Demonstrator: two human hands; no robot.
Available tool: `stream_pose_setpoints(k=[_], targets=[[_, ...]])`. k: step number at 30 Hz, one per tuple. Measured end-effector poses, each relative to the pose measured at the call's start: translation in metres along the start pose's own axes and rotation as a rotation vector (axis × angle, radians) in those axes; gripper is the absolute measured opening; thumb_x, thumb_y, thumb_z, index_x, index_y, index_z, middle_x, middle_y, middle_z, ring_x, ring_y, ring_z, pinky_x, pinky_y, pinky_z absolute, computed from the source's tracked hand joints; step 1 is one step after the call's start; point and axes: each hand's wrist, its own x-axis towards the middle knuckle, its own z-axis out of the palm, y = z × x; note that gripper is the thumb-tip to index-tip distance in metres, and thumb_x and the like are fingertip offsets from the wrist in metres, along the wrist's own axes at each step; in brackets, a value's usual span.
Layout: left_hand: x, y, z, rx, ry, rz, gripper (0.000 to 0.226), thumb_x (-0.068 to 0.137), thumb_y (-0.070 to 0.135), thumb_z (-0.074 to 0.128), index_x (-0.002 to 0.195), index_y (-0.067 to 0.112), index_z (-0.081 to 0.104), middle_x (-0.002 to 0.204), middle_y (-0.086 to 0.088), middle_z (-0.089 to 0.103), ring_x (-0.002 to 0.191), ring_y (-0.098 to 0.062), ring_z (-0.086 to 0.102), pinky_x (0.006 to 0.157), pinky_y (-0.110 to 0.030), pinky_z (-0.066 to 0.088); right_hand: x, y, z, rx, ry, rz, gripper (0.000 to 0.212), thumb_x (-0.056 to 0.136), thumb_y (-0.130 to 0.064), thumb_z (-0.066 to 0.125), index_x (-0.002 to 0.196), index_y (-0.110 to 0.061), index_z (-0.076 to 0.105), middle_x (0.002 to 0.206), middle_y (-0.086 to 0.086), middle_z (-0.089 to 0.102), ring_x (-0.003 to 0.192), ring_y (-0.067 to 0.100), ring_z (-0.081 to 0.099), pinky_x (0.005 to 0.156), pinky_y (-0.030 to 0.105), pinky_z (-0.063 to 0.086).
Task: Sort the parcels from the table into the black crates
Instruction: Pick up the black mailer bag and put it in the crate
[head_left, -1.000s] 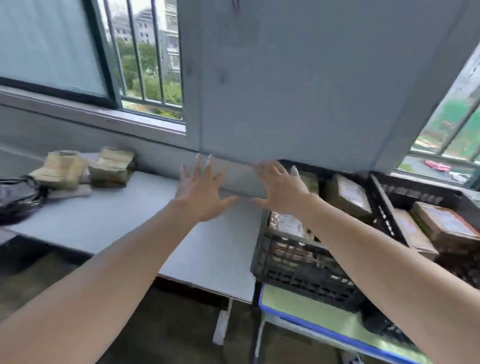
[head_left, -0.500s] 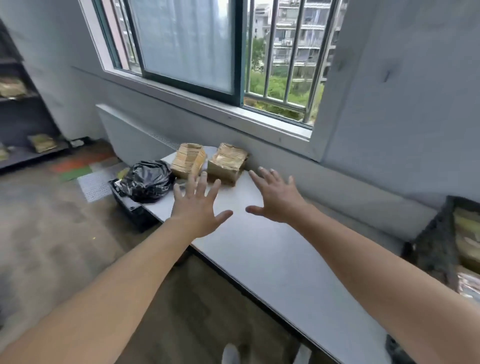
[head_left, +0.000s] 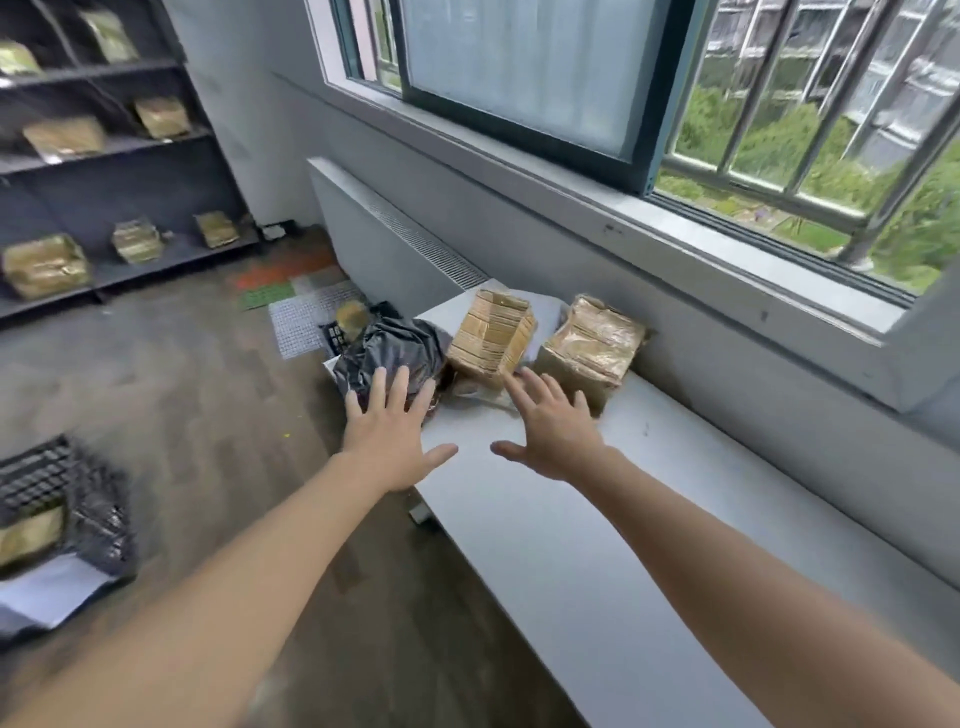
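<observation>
In the head view, both arms are stretched forward over the far end of a long grey surface (head_left: 597, 561) set under a barred window (head_left: 779, 130). The left hand (head_left: 390, 434) and the right hand (head_left: 553, 428) are held with fingers spread wide, palms down, gripping nothing and well apart from each other. Two taped brown parcels are seen on the surface just beyond the fingertips: a ribbed parcel (head_left: 491, 335) tilted on edge, and a squat parcel (head_left: 589, 351) beside it, nearer the wall. A black plastic bag (head_left: 387, 351) is seen at the surface's end, partly behind the left hand's fingers. A black crate (head_left: 57, 499) with a parcel inside is seen on the floor at the lower left. More parcels are laid out on dark shelves (head_left: 104, 156) at the far left
</observation>
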Motion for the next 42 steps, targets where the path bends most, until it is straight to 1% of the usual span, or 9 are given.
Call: stream_pose_setpoints(k=[8, 13, 19, 23, 29, 32, 35, 38, 42], targets=[[0.088, -0.079, 0.055, -0.105, -0.073, -0.041, 0.107, 0.082, 0.083, 0.039, 0.157, 0.026, -0.012, 0.165, -0.009, -0.015, 0.151, -0.034, -0.015, 0.118, -0.060, 0.008, 0.096, -0.050, 0.049, 0.052, -0.037, -0.022, 0.094, 0.090, -0.066, 0.051, 0.158, -0.029, -0.001, 0.166, -0.001, 0.000, 0.153, 0.024, 0.001, 0.118, 0.059, 0.014], [0.155, -0.125, 0.092, -0.079, -0.166, 0.087, 0.119, 0.074, 0.087, 0.047, 0.156, 0.027, -0.016, 0.164, -0.008, -0.018, 0.150, -0.035, -0.016, 0.117, -0.060, 0.009, 0.152, -0.093, 0.085, 0.045, -0.072, 0.031, 0.090, 0.092, -0.061, 0.054, 0.158, -0.029, 0.002, 0.166, 0.002, 0.006, 0.152, 0.025, 0.004, 0.119, 0.055, 0.015], [0.213, -0.180, 0.131, -0.069, -0.282, 0.231, 0.122, 0.073, 0.085, 0.053, 0.156, 0.029, -0.017, 0.164, -0.006, -0.019, 0.150, -0.033, -0.018, 0.119, -0.060, 0.009, 0.224, -0.138, 0.125, -0.008, -0.159, 0.155, 0.093, 0.089, -0.066, 0.053, 0.158, -0.032, 0.000, 0.166, 0.001, -0.002, 0.152, 0.027, -0.008, 0.117, 0.064, 0.004], [0.230, -0.202, 0.153, -0.078, -0.307, 0.341, 0.117, 0.077, 0.080, 0.055, 0.156, 0.031, -0.015, 0.164, -0.005, -0.019, 0.150, -0.032, -0.018, 0.119, -0.059, 0.008, 0.250, -0.142, 0.152, -0.037, -0.353, 0.082, 0.098, 0.084, -0.070, 0.056, 0.157, -0.039, -0.003, 0.166, -0.002, -0.009, 0.152, 0.029, -0.008, 0.118, 0.064, 0.008], [0.232, -0.221, 0.170, -0.065, -0.315, 0.442, 0.115, 0.078, 0.076, 0.058, 0.156, 0.033, -0.015, 0.164, -0.004, -0.020, 0.150, -0.031, -0.018, 0.120, -0.056, 0.008, 0.254, -0.152, 0.169, 0.056, -0.304, 0.076, 0.065, 0.094, -0.050, 0.057, 0.152, -0.036, 0.033, 0.163, 0.000, 0.020, 0.149, 0.030, 0.015, 0.114, 0.054, 0.030], [0.230, -0.227, 0.167, -0.101, -0.301, 0.469, 0.116, 0.079, 0.071, 0.063, 0.155, 0.033, -0.015, 0.164, -0.003, -0.019, 0.151, -0.029, -0.018, 0.121, -0.055, 0.007, 0.255, -0.153, 0.159, 0.228, -0.300, 0.064, 0.054, 0.093, -0.043, 0.063, 0.143, -0.027, 0.052, 0.157, 0.000, 0.037, 0.146, 0.028, 0.029, 0.115, 0.042, 0.031], [0.226, -0.235, 0.155, -0.175, -0.232, 0.518, 0.109, 0.083, 0.053, 0.071, 0.158, 0.031, -0.006, 0.166, -0.001, -0.008, 0.152, -0.025, -0.013, 0.122, -0.052, 0.005, 0.255, -0.151, 0.137, 0.364, -0.304, 0.058, 0.050, 0.090, -0.044, 0.068, 0.134, -0.022, 0.060, 0.148, -0.001, 0.051, 0.136, 0.022, 0.046, 0.109, 0.035, 0.038], [0.225, -0.242, 0.132, -0.309, -0.173, 0.563, 0.084, 0.088, 0.027, 0.069, 0.156, 0.028, 0.020, 0.165, 0.003, 0.016, 0.153, -0.018, 0.003, 0.122, -0.045, 0.006, 0.251, -0.146, 0.109, 0.453, -0.305, 0.104, 0.051, 0.089, -0.048, 0.068, 0.133, -0.027, 0.058, 0.130, -0.004, 0.064, 0.117, 0.022, 0.058, 0.094, 0.032, 0.046], [0.224, -0.244, 0.090, -0.474, -0.080, 0.535, 0.055, 0.090, 0.016, 0.065, 0.142, 0.025, 0.048, 0.144, 0.005, 0.050, 0.136, -0.020, 0.042, 0.111, -0.040, 0.029, 0.236, -0.144, 0.065, 0.701, -0.270, 0.114, 0.068, 0.080, -0.061, 0.070, 0.138, -0.043, 0.042, 0.118, -0.022, 0.054, 0.105, 0.006, 0.056, 0.075, 0.003, 0.039]])
